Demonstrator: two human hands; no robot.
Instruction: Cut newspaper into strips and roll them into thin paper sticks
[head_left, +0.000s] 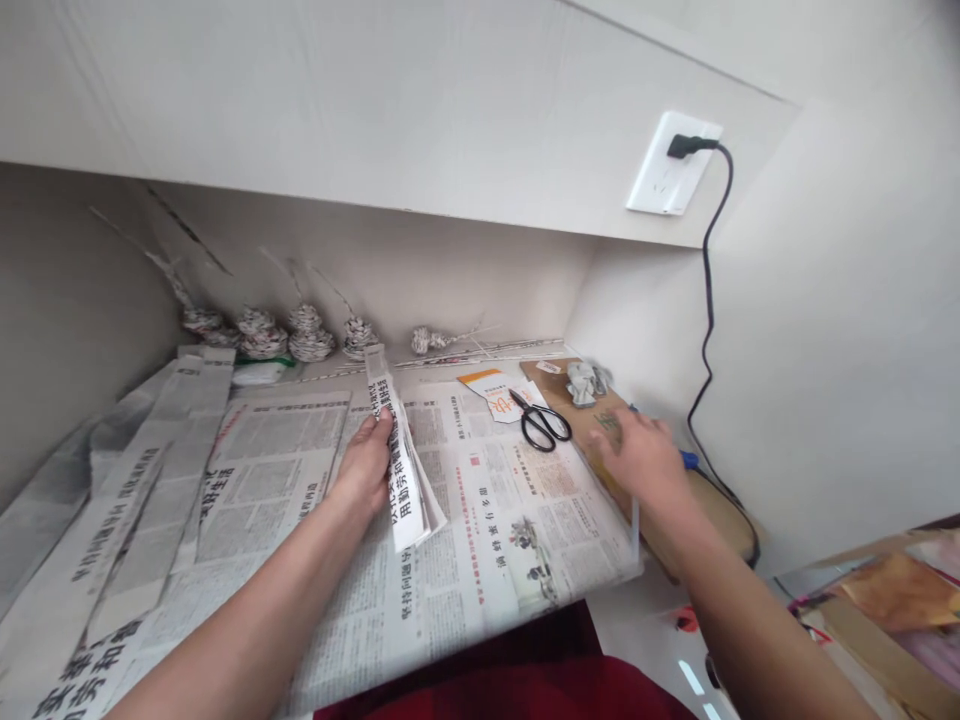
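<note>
My left hand (367,460) is closed round a small stack of cut newspaper strips (405,470), held tilted above the newspaper-covered table (465,560). My right hand (641,455), slightly blurred, reaches over the brown cardboard (581,415) at the right with its fingers apart. A blue tool (688,460) with a black cord lies under or beside this hand, mostly hidden by it; whether they touch I cannot tell. Black-handled scissors (544,425) rest between the hands, partly on a white and orange paper piece (495,392). Close by sits a crumpled grey-white bundle (587,383).
Several woven paper shapes (311,335) stand along the back wall, beside thin rolled paper sticks (480,353). Longer newspaper strips (161,470) lie at the left. A black cord (709,300) hangs from the wall socket (675,165). An overhanging panel (337,110) juts out above.
</note>
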